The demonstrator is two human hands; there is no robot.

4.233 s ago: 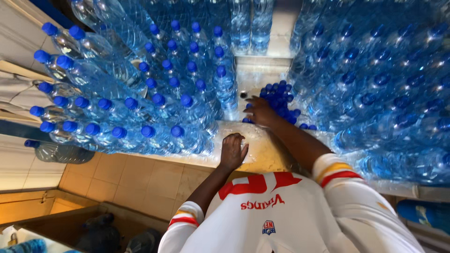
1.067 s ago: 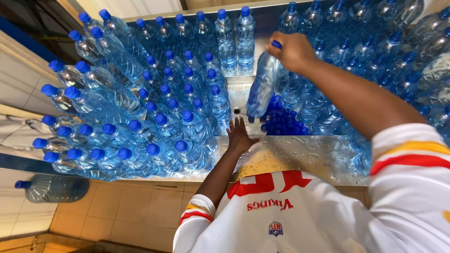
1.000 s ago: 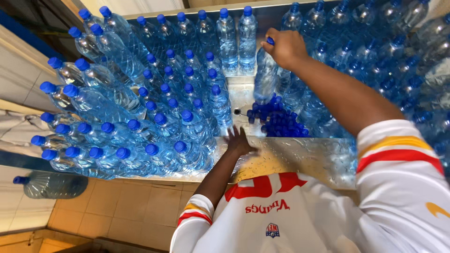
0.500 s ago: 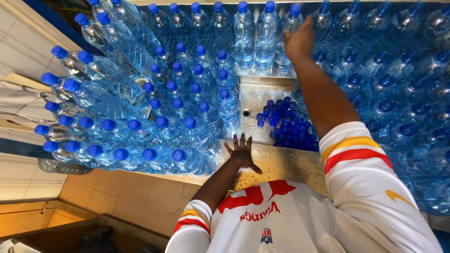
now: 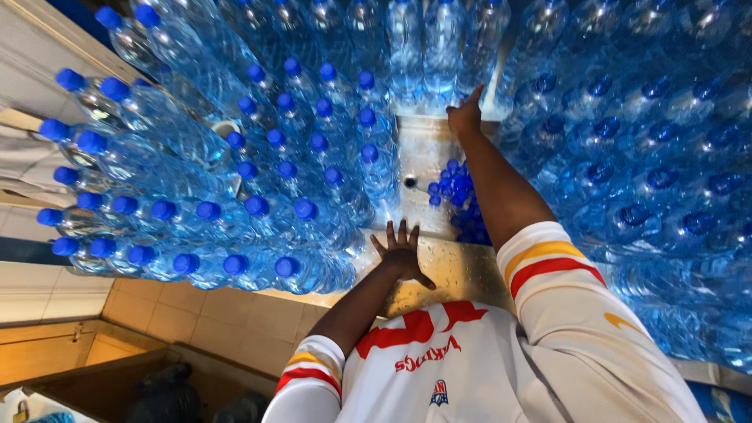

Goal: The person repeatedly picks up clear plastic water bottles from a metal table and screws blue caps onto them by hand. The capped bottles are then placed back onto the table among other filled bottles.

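My left hand (image 5: 401, 251) rests flat on the wet metal table (image 5: 462, 270), fingers spread and holding nothing. My right hand (image 5: 465, 117) is stretched to the far side, empty. One of its fingers points at the foot of a row of upright clear water bottles (image 5: 439, 47). A heap of loose blue caps (image 5: 456, 196) lies on the table between my hands, beside my right forearm. A small dark hole (image 5: 410, 182) shows in the table just left of the caps.
Several capped water bottles (image 5: 258, 164) crowd the left side of the table. More bottles (image 5: 650, 172) fill the right side. Only a narrow strip of table runs between the two masses. A tiled floor (image 5: 188, 325) and a brown box (image 5: 94, 376) lie at lower left.
My right hand lifted a bottle from the middle to the far row, let it go, and now sits empty at the foot of that row. My left hand stayed flat on the table.
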